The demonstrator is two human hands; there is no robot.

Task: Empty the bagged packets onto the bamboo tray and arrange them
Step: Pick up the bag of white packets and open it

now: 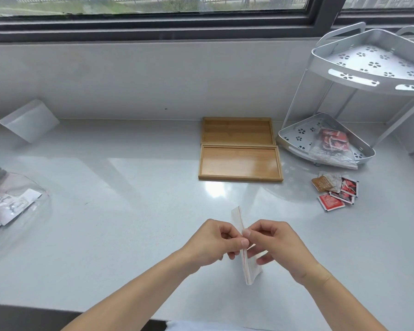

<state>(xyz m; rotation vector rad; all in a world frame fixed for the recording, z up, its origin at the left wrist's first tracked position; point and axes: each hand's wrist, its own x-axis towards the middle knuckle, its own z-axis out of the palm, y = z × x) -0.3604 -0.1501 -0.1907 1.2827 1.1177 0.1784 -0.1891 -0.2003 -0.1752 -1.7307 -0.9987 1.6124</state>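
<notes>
Left hand [213,242] and right hand [276,244] both pinch clear zip bag [247,261] above counter's [129,211] near edge. Two bamboo trays [239,163] at far edge, bare. Loose packets [335,189] right of trays.

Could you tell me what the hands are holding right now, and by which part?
Both hands, left and right, pinch a small clear zip bag at its red-lined mouth edge.

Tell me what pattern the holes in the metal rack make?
Little flower shapes, cut through the white corner rack; the head view shows them clearly.
</notes>
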